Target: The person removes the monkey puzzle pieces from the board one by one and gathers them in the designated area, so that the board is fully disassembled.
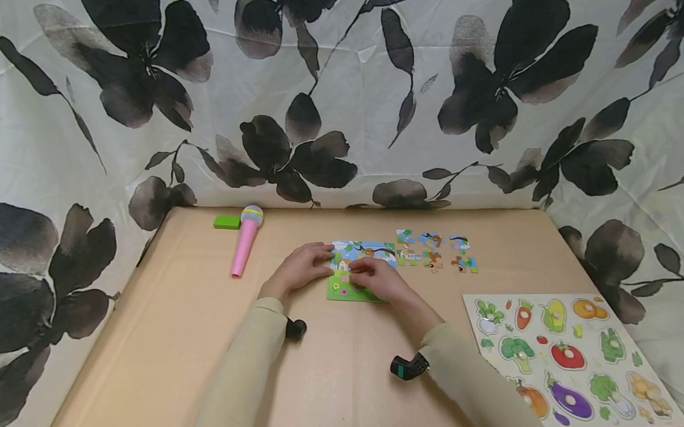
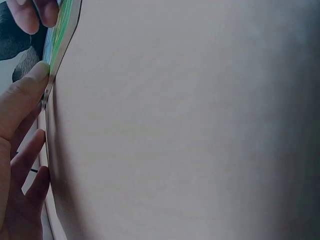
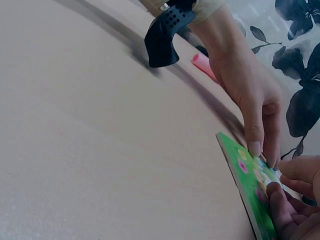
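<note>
A jigsaw board (image 1: 355, 295) with a green, flowered lower part and a blue scene above lies flat on the table. My left hand (image 1: 301, 268) rests at its left side, with the thumb (image 2: 37, 75) touching the edge and the fingers fairly straight. Over the middle of the board is my right hand (image 1: 379, 282), its fingers bent toward the picture; whether a piece sits between its fingertips is hidden. In the right wrist view both hands meet close together above the board (image 3: 243, 172). Several loose jigsaw pieces (image 1: 433, 262) lie just right of the board.
At the back left lie a pink toy microphone (image 1: 245, 245) and a green block (image 1: 227, 222). A vegetable puzzle board (image 1: 532, 339) covers the table's front right. A floral cloth (image 1: 370, 94) hangs behind the tan table (image 1: 151, 356).
</note>
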`<state>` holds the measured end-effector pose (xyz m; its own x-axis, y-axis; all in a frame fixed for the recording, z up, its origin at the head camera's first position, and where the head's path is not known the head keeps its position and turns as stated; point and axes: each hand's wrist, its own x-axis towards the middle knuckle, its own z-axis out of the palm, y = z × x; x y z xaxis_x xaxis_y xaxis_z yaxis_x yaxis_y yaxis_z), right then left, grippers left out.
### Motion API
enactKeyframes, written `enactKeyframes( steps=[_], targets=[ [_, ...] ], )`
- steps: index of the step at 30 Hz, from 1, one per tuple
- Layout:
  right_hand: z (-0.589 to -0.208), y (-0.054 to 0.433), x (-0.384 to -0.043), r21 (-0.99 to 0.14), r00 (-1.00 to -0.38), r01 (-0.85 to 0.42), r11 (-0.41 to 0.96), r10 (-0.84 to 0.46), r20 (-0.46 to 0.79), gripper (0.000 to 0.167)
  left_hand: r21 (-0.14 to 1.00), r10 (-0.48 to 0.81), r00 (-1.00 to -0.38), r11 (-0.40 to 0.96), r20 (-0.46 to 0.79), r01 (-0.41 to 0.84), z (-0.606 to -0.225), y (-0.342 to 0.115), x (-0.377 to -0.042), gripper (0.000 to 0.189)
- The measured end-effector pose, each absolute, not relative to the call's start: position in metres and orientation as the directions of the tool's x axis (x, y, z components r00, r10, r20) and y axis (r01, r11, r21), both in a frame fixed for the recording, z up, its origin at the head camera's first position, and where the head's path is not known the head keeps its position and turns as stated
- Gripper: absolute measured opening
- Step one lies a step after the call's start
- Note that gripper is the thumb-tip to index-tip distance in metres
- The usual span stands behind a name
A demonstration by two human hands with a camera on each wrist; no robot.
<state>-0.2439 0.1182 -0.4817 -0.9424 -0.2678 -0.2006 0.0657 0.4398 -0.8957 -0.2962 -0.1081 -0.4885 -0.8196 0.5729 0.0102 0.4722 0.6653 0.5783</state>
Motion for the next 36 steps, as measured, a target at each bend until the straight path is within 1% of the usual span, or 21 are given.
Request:
enactKeyframes(
  steps=[6,10,16,20,24,33,36],
  targets=[
    [-0.484,0.119,-0.244,-0.871,-0.945,0.021,0.491,-0.276,-0.178,0.032,0.584,0.568,-0.823,0.664,0.011,0.466,-0.489,-0.107,-0.296,0.046],
    [-0.482,0.119,-0.244,-0.838,-0.936,-0.032,0.545,-0.310,-0.167,0.030,0.591,0.566,-0.825,0.663,0.007,0.460,-0.489,-0.107,-0.296,0.046],
    [-0.481,0.115,-0.245,-0.785,-0.904,-0.164,0.598,-0.410,-0.124,0.033,0.588,0.569,-0.822,0.662,0.010,0.465,-0.488,-0.107,-0.296,0.046],
    [-0.481,0.111,-0.246,-0.753,-0.872,-0.277,0.597,-0.485,-0.064,0.039,0.586,0.572,-0.820,0.661,0.010,0.469,-0.487,-0.108,-0.295,0.045],
    [-0.482,0.108,-0.247,-0.716,-0.845,-0.360,0.598,-0.534,-0.022,0.040,0.585,0.573,-0.820,0.662,0.007,0.468,-0.487,-0.108,-0.295,0.045],
    [-0.481,0.108,-0.247,-0.690,-0.829,-0.395,0.607,-0.558,-0.017,0.038,0.586,0.576,-0.817,0.661,0.004,0.469,-0.487,-0.109,-0.295,0.046],
    [-0.480,0.108,-0.246,-0.687,-0.836,-0.386,0.615,-0.548,-0.021,0.037,0.586,0.580,-0.815,0.657,0.009,0.474,-0.487,-0.109,-0.295,0.047]
  ],
)
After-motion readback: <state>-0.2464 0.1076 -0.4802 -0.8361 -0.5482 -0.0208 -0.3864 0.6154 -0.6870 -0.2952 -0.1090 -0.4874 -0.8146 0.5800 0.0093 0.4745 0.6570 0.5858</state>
